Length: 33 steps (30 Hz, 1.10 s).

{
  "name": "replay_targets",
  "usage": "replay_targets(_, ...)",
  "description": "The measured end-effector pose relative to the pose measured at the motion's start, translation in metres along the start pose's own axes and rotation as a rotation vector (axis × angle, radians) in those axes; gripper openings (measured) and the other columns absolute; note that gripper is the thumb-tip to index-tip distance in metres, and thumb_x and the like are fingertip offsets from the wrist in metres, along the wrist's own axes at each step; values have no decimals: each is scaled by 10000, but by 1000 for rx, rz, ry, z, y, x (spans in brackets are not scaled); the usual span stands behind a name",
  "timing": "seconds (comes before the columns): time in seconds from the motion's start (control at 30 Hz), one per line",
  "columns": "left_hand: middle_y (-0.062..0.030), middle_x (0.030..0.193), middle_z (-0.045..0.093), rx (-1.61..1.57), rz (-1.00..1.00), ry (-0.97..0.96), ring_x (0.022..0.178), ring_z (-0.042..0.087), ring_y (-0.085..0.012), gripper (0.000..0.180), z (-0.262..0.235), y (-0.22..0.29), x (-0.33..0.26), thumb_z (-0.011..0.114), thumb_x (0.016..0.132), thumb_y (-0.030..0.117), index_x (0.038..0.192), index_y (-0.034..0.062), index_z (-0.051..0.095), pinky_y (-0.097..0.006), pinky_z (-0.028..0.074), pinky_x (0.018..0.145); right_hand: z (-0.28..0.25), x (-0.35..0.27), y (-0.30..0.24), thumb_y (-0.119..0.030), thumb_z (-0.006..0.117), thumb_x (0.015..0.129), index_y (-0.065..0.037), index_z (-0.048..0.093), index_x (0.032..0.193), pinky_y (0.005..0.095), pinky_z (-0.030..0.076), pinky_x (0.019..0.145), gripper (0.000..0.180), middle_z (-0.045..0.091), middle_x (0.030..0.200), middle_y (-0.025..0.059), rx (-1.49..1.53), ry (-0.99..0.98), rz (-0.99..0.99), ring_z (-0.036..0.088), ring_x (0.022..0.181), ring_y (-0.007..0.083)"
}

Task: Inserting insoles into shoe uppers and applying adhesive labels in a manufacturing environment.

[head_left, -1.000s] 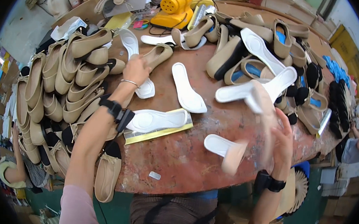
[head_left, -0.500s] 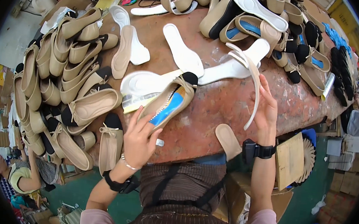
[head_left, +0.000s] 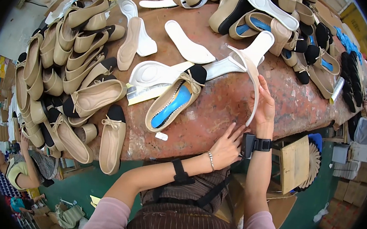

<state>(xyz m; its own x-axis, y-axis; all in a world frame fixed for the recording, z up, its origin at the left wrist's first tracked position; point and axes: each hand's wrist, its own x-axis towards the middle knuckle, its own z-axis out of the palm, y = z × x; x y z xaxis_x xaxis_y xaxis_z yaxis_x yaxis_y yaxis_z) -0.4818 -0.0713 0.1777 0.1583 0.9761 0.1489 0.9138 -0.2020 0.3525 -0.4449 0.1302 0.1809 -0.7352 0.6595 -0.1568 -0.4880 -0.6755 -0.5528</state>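
My right hand grips a thin beige insole, held upright and curved above the table. My left hand is at the table's front edge with fingers stretched out, below the lower end of that insole; anything under its palm is hidden. Left of centre lies a beige flat shoe with a black toe, a bow and a blue lining inside. White insoles lie behind it, one with a round heel pad, another plain. A beige insole rests near a further white one.
A heap of finished-looking beige shoes covers the table's left side, with one shoe at the front edge. More shoes pile up at the back right. A stool with a wooden board stands right of me. A person is at far left.
My left hand has let go of the shoe and moved right to the table's front edge. The beige insole lying there is now out of sight. My right hand keeps its insole.
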Motion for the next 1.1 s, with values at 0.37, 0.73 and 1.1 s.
replay_targets(0.37,-182,1422,534,-2110,-358,88,1289,552,-333,810,-75,-97,52,393,971,698,1494,80,371,-491,476,1047,3,-37,-4,-5,605,915,-10,544,1315,279,598,717,406,657,1205,135,-141,-8,-23,697,942,186)
replay_targets(0.73,-149,1455,508,-1969,-317,132,1162,652,-359,781,-97,-93,70,662,906,-12,1566,59,250,-388,612,893,-8,-88,-32,-15,546,916,-3,482,1346,241,441,581,436,632,1133,142,612,11,63,512,710,127)
replay_targets(1.1,-361,1544,274,-254,-478,612,1466,255,-453,906,-83,-123,96,733,895,266,1552,-46,193,-484,207,1209,-68,-59,-37,-125,668,928,-33,473,1456,371,366,1139,570,512,1452,237,-1324,314,-549,430,1418,292)
